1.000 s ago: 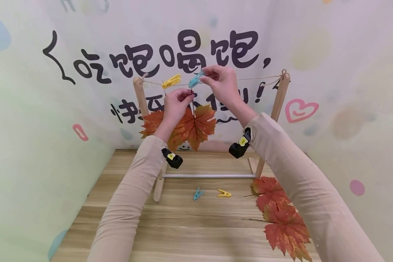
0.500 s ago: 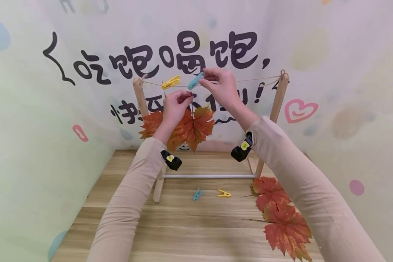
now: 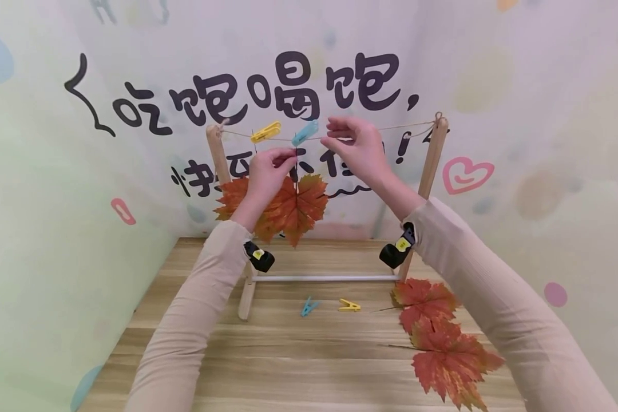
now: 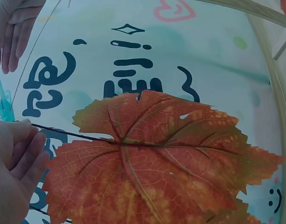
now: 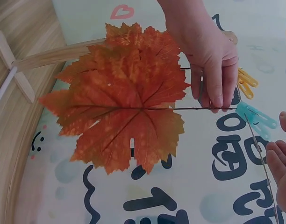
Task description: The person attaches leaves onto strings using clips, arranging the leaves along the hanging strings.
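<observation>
An orange-red maple leaf (image 3: pixel 302 206) hangs by its dark stem from the string, where a blue clothespin (image 3: pixel 305 133) clips it. My left hand (image 3: pixel 268 177) pinches that stem just below the clothespin, thumb against fingertips. To the right of the clothespin, my right hand (image 3: pixel 357 143) is apart from it, with nothing between its loosely bent fingers; the right wrist view shows a gap between its fingertips and the clothespin (image 5: pixel 256 121). Further left on the string sits a yellow clothespin (image 3: pixel 266 132), with another orange leaf (image 3: pixel 232 197) below, partly hidden by my left hand.
Wooden posts (image 3: pixel 432 154) hold the string (image 3: pixel 399 126), joined low down by a white rod (image 3: pixel 324 278). On the table (image 3: pixel 288 366) lie a blue clothespin (image 3: pixel 309 306), a yellow clothespin (image 3: pixel 349 305) and two red leaves (image 3: pixel 426 303) at the right. A printed wall stands behind.
My right hand has let go of the blue clothespin and moved slightly right, its fingers spreading apart. The clothespin stays on the string. My left hand keeps its pinch on the stem.
</observation>
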The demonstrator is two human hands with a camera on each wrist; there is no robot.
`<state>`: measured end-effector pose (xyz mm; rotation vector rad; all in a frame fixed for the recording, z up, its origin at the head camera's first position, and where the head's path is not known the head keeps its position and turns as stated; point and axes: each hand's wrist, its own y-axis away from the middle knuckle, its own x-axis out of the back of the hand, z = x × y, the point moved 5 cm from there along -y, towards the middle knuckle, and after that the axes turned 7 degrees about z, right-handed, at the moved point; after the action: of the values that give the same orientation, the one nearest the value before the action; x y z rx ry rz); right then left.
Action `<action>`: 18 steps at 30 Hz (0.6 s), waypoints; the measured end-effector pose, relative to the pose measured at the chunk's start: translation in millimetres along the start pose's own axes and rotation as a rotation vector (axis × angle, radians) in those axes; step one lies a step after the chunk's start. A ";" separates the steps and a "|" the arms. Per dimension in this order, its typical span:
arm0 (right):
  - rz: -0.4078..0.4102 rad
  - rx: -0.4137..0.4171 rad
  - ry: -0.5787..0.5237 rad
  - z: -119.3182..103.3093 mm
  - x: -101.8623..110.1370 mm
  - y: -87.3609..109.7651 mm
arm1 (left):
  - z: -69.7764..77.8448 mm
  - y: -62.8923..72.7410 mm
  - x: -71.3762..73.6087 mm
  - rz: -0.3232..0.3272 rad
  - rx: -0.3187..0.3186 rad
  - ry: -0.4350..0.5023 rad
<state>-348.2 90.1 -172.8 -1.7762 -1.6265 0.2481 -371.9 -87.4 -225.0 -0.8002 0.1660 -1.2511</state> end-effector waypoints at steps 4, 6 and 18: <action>-0.002 0.007 -0.020 6.7 5.5 5.4 | 4.4 3.6 5.1 0.045 -0.049 -0.026; -0.014 0.007 -0.027 11.4 8.8 9.6 | 6.5 5.9 6.4 0.059 -0.073 -0.033; -0.166 -0.022 0.018 55.3 26.5 41.9 | 5.6 31.5 -6.9 0.020 -0.152 0.019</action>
<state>-341.6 136.5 -230.5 -1.6434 -1.7583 0.1371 -346.7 -75.9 -242.6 -0.9152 0.2863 -1.2383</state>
